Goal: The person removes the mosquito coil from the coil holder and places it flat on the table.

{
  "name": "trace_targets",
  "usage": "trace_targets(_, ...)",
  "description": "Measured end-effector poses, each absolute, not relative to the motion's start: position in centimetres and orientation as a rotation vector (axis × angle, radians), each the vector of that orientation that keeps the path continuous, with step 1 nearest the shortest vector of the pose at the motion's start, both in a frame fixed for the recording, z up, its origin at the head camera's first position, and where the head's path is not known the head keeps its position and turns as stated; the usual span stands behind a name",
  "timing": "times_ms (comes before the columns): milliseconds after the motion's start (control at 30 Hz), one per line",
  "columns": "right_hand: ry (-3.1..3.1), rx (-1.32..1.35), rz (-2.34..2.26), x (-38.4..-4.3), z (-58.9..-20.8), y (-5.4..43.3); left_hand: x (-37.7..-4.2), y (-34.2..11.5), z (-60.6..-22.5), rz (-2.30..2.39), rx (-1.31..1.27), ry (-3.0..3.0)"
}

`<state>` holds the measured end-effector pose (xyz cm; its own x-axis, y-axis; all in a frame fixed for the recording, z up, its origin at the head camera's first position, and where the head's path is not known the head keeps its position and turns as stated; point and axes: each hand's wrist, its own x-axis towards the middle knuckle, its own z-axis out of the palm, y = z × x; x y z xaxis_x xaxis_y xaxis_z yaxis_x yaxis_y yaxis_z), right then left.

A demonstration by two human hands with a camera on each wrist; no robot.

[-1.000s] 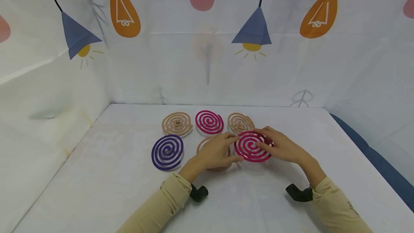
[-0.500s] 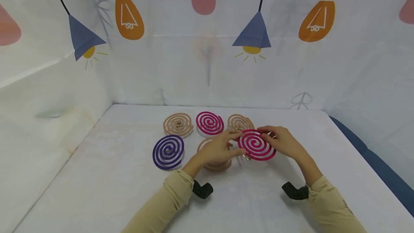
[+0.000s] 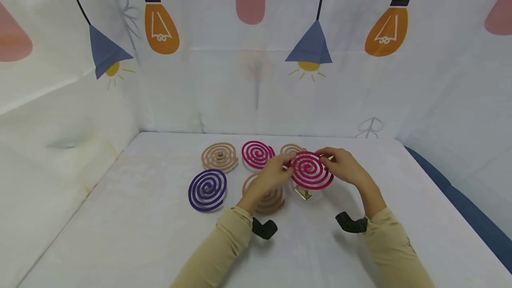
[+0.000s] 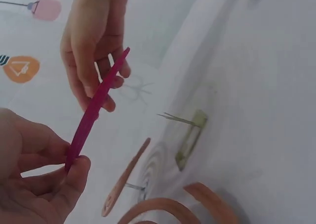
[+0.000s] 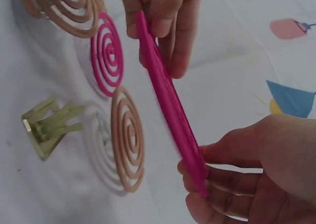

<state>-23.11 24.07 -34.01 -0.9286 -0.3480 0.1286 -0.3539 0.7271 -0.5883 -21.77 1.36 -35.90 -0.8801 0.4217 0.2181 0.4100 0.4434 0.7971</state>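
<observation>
A pink mosquito coil (image 3: 307,168) is held up off the table by both hands. My left hand (image 3: 274,176) pinches its left edge between thumb and fingers; my right hand (image 3: 347,169) grips the opposite edge. In both wrist views the coil (image 4: 91,116) appears edge-on and tilted. Beneath it, apart from the coil, a small gold metal stand (image 5: 43,130) with upright prongs is on the table. Just below my left hand in the head view lies a tan coil (image 3: 273,204), partly covered by the wrist.
Behind stand a tan coil (image 3: 219,157), another pink coil (image 3: 257,154) and a partly hidden tan coil (image 3: 291,147). A purple coil (image 3: 207,189) is at the left. White printed curtains (image 3: 224,88) border the white table (image 3: 132,217).
Both hands have raised the pink coil and moved it slightly away from me. The gold stand, hidden under the coil a second ago, now shows. The other coils stay put.
</observation>
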Motion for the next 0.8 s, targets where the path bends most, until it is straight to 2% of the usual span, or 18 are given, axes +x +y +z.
trace_targets(367, -2.898, 0.491, 1.090, -24.6, -33.8, 24.5, -23.6, 2.6, -35.3, 1.561, 0.509, 2.712)
trace_targets(800, -2.917, 0.432, 1.124, -24.8, -34.1, 25.8, -24.0, 4.6, -36.3, 1.633, 0.529, 2.804)
